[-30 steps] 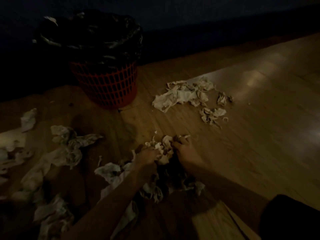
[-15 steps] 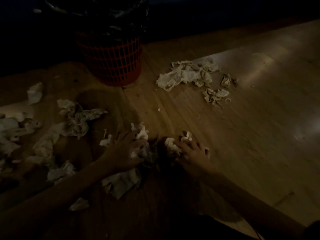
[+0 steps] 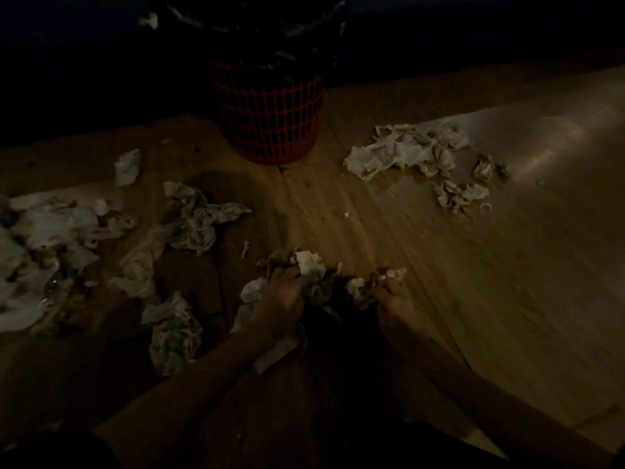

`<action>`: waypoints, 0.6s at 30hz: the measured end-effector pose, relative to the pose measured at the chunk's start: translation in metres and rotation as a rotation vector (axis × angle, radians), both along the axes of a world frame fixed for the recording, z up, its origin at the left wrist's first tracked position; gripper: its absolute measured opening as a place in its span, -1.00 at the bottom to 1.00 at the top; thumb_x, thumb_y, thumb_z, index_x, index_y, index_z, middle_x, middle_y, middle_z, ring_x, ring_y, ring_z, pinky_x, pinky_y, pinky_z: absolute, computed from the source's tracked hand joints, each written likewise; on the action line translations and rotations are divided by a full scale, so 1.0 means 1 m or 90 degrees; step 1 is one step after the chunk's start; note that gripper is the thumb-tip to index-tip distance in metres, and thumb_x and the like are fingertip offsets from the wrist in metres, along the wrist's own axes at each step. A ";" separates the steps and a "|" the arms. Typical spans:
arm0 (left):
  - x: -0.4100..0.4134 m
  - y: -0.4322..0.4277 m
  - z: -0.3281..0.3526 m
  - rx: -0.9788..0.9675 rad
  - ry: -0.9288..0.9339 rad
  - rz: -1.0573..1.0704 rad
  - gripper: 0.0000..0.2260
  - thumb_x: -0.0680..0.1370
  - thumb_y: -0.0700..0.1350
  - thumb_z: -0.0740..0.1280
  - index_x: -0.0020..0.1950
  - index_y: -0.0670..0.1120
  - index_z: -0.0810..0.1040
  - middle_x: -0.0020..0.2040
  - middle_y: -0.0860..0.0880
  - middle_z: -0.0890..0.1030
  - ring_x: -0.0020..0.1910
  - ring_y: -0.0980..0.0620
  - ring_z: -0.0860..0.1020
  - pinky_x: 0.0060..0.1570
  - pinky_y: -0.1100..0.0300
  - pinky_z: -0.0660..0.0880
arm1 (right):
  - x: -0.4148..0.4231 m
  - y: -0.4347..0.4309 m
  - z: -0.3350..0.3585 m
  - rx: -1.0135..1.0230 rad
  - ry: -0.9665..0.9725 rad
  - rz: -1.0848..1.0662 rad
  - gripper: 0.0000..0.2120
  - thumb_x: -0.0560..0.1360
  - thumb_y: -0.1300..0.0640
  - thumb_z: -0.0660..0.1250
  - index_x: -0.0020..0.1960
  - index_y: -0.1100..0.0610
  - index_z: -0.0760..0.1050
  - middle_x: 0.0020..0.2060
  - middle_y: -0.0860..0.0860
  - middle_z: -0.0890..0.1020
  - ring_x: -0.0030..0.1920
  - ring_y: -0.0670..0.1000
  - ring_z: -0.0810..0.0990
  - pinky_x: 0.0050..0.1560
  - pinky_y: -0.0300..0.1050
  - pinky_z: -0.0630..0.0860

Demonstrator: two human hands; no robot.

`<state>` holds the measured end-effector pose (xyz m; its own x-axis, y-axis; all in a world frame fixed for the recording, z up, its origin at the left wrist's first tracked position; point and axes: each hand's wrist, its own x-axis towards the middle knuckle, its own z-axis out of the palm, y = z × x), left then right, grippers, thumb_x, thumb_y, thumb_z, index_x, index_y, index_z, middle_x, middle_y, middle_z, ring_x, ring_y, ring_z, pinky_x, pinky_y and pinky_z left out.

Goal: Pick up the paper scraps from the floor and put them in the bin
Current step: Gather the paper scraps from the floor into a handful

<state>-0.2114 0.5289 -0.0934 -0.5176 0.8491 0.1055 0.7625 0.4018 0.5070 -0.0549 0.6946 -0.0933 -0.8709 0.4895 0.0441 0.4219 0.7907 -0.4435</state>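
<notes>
Low in the middle of the frame, the left hand is curled around a wad of crumpled off-white paper scraps, fingers closed over the bundle while loose corners poke out above the knuckles. Just to its right, the right hand is likewise bunched on a smaller clump of crumpled paper, both hands low against the brown wooden plank floor. The red plastic lattice bin, lined with a black plastic bag, stands at upper centre, well apart from the hands. The step in hand looks like gathering a handful before carrying it over; doing it well would mean pressing the two clumps together into one tight ball so nothing sheds on the way, since crumpled paper springs open and small bits drop easily. A flat white sheet lies partly under the left wrist and could be swept in too. Much remains: a large heap of pale crumpled paper at the left edge, a twisted greyish paper wad left of centre, and a scatter of torn scraps at upper right. The dim light hides finer detail.
</notes>
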 end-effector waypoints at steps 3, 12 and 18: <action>-0.026 -0.004 0.021 0.058 -0.061 0.063 -0.78 0.44 -0.14 0.23 -0.02 -0.13 0.62 -0.04 -0.17 0.65 -0.05 -0.19 0.58 -0.01 0.00 0.52 | -0.029 0.010 0.015 -0.064 -0.016 0.014 -0.73 0.43 0.31 0.19 0.05 0.18 0.58 0.21 0.20 0.52 0.24 0.22 0.43 0.23 -0.08 0.35; -0.101 -0.055 0.077 0.082 -0.102 0.199 -0.70 0.43 -0.07 0.23 0.11 0.08 0.59 0.06 -0.38 0.57 0.04 -0.33 0.54 0.04 -0.19 0.50 | -0.128 -0.048 0.064 -0.083 0.085 0.224 -0.68 0.37 0.27 0.21 0.05 0.39 0.54 0.04 0.43 0.55 0.06 0.41 0.53 0.14 0.13 0.42; -0.088 -0.097 0.076 -0.012 0.020 0.217 -0.51 0.43 0.18 0.22 0.09 -0.18 0.60 0.01 -0.27 0.57 0.02 -0.20 0.50 -0.11 0.09 0.37 | -0.094 -0.080 0.003 -0.001 -0.017 0.447 -0.57 0.40 -0.02 0.21 0.15 0.23 0.50 0.24 0.31 0.47 0.22 0.35 0.42 0.15 0.12 0.24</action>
<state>-0.2997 0.4321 -0.0173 -0.7683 0.6303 0.1119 0.5983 0.6449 0.4756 -0.1485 0.6150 -0.0902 -0.9818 -0.1889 0.0177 -0.1772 0.8796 -0.4415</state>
